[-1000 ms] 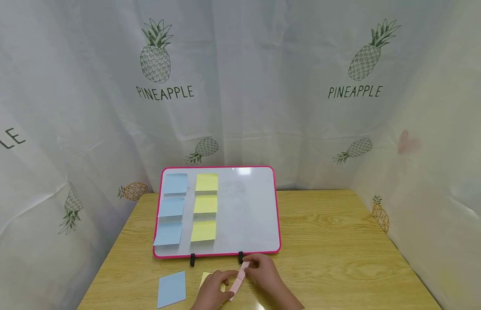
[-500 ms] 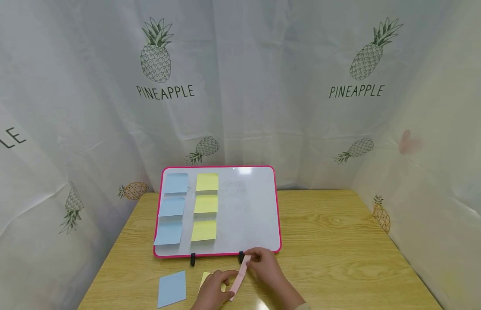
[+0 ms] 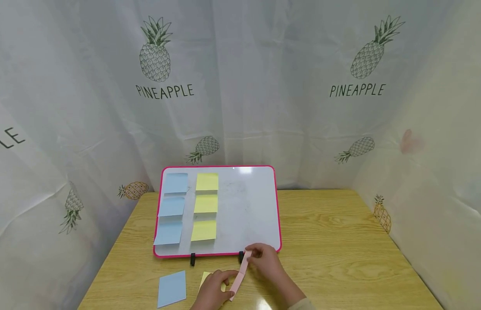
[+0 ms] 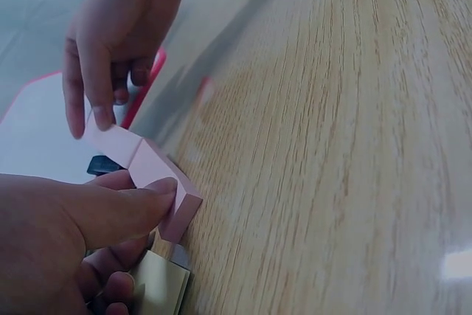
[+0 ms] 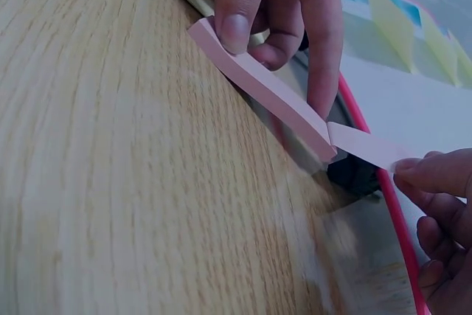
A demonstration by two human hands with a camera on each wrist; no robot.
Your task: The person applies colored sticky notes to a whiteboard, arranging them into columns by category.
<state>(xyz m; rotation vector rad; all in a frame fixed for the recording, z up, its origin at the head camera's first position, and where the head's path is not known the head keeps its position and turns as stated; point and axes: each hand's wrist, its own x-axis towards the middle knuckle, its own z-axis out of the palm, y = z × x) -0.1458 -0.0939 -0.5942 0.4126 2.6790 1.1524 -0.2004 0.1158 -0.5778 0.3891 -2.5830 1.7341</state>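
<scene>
My left hand (image 3: pixel 212 291) grips a pad of pink sticky notes (image 5: pixel 258 88) between thumb and fingers, low over the table in front of the whiteboard (image 3: pixel 250 215). With thumb and index finger my right hand (image 3: pixel 267 263) pinches the free end of the top pink sheet (image 5: pixel 361 144). That sheet is lifted and bends away from the pad at a crease near the pad's far end. Partly hidden behind the left hand lies a yellow sticky note pad (image 3: pixel 204 277). A blue sticky note pad (image 3: pixel 172 289) lies to its left on the wooden table (image 3: pixel 326 258).
The pink-rimmed whiteboard leans back on two black stands (image 3: pixel 192 259). Three blue notes (image 3: pixel 172 206) run down its left side, with three yellow notes (image 3: pixel 206 203) beside them. A curtain (image 3: pixel 256 86) with pineapple prints hangs behind and at both sides.
My right hand has moved slightly up and away toward the whiteboard, drawing the pink sheet further off the pad. The left hand has stayed in place.
</scene>
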